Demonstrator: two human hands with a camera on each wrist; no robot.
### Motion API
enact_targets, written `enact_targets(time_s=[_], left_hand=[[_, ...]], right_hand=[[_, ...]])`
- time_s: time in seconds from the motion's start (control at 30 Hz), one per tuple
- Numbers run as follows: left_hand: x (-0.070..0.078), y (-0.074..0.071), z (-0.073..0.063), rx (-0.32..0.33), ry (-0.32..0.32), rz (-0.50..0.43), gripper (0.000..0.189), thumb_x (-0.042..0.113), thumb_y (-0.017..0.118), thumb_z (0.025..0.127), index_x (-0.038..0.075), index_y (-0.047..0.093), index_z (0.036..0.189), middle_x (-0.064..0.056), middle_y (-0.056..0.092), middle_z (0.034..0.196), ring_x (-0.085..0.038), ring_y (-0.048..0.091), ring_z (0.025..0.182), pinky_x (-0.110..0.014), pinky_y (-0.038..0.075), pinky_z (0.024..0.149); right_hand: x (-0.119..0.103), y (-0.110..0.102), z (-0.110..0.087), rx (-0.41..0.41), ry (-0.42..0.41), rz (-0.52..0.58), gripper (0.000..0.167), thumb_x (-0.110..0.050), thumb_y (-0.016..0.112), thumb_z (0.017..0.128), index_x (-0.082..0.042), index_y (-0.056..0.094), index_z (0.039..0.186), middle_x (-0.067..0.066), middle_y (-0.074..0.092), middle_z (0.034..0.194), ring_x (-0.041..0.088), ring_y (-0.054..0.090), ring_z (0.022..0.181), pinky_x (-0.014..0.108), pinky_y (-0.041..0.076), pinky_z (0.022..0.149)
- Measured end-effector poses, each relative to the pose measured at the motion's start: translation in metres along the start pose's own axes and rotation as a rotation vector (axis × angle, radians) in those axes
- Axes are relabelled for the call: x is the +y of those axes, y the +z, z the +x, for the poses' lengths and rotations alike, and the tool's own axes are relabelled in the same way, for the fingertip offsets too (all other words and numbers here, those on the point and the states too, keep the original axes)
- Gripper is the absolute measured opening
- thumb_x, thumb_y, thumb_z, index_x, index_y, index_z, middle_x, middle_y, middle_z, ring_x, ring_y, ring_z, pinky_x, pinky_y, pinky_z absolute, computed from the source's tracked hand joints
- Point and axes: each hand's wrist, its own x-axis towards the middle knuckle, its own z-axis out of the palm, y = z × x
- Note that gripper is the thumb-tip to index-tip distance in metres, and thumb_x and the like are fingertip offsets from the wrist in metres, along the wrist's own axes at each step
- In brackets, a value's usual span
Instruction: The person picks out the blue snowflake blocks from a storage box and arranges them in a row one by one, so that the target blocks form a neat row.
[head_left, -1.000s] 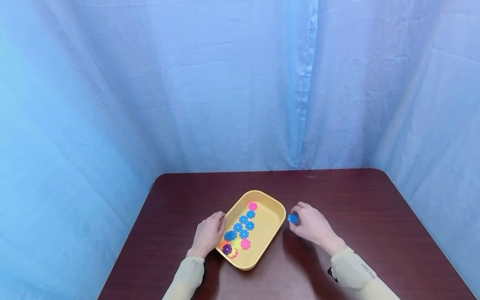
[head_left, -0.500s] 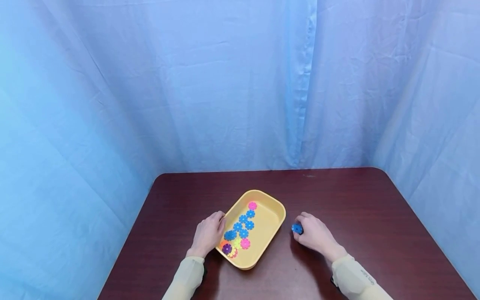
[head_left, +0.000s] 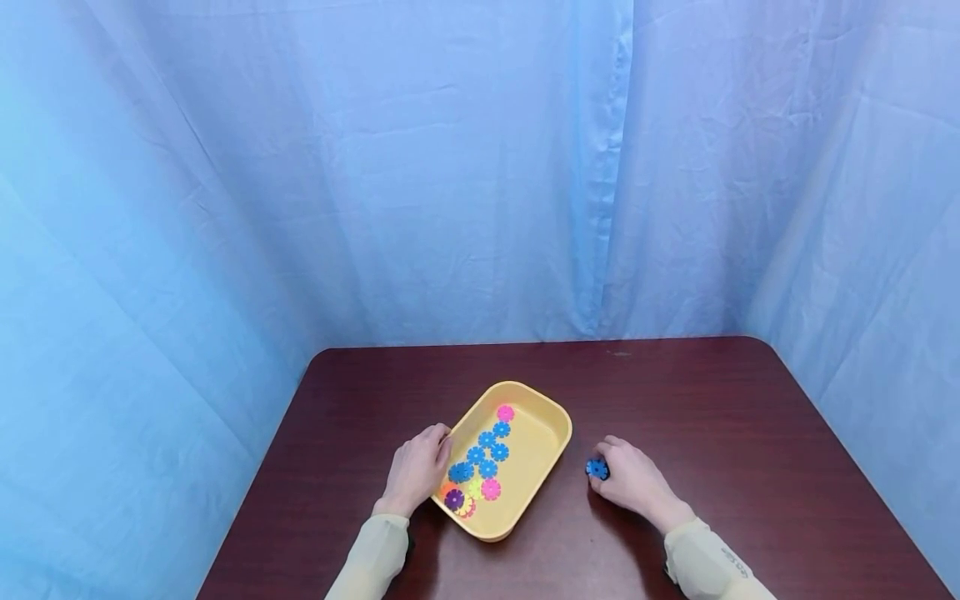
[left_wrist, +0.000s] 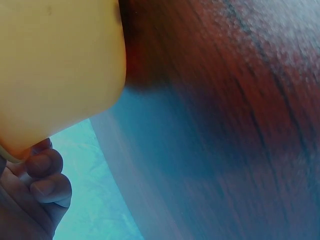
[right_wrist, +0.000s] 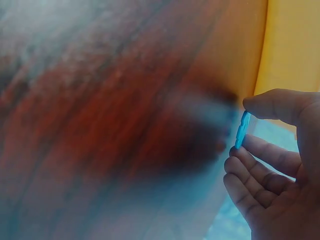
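A yellow tray (head_left: 536, 462) sits at an angle on the table, with several notched plastic snowflake discs inside. Blue discs (head_left: 476, 454) run in a band along its left half, a pink disc (head_left: 491, 489) and a purple disc (head_left: 454, 499) lie toward the near end. My left hand (head_left: 412, 471) grips the tray's left rim, fingers curled under it in the left wrist view. To the right of the tray, my right hand (head_left: 633, 479) pinches a blue snowflake disc (right_wrist: 242, 130) on edge between thumb and fingers, low over the table.
The dark red-brown table (head_left: 720, 417) has rounded far corners. Pale blue curtains (head_left: 465, 183) hang behind it and on both sides. Orange and yellow discs (head_left: 474, 487) overlap at the tray's near left corner.
My right hand has moved down and slightly right, away from the tray's edge, with the blue snowflake disc held throughout. The left hand and tray stay in place.
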Motion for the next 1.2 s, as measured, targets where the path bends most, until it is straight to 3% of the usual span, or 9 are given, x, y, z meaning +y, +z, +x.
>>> enact_targets(time_s=[0.73, 1.03, 1.2], left_hand=[[0.001, 0.000, 0.000, 0.006, 0.006, 0.018, 0.010, 0.024, 0.061, 0.100, 0.016, 0.067, 0.099, 0.005, 0.064, 0.085, -0.010, 0.057, 0.062, -0.031, 0.047, 0.058], [0.002, -0.001, 0.000, 0.003, 0.008, 0.013, 0.009, 0.023, 0.062, 0.100, 0.016, 0.067, 0.099, 0.006, 0.064, 0.084, -0.009, 0.056, 0.062, -0.030, 0.046, 0.057], [0.002, -0.001, 0.000, 0.004, 0.006, 0.014, 0.008, 0.023, 0.063, 0.100, 0.016, 0.067, 0.099, 0.006, 0.064, 0.084, -0.009, 0.057, 0.062, -0.031, 0.047, 0.058]], right_hand=[[0.005, 0.004, -0.003, -0.006, 0.017, 0.000, 0.029, -0.021, 0.082, 0.072, -0.006, 0.071, 0.095, 0.001, 0.059, 0.090, 0.015, 0.055, 0.075, 0.039, 0.049, 0.073], [0.000, -0.006, 0.001, 0.002, 0.004, 0.012, 0.027, -0.022, 0.083, 0.074, -0.008, 0.070, 0.094, -0.001, 0.057, 0.089, 0.014, 0.055, 0.076, 0.039, 0.050, 0.073], [-0.004, -0.015, 0.004, 0.049, -0.028, -0.008, 0.032, -0.020, 0.081, 0.073, -0.004, 0.070, 0.098, 0.004, 0.062, 0.094, 0.022, 0.062, 0.084, 0.043, 0.051, 0.077]])
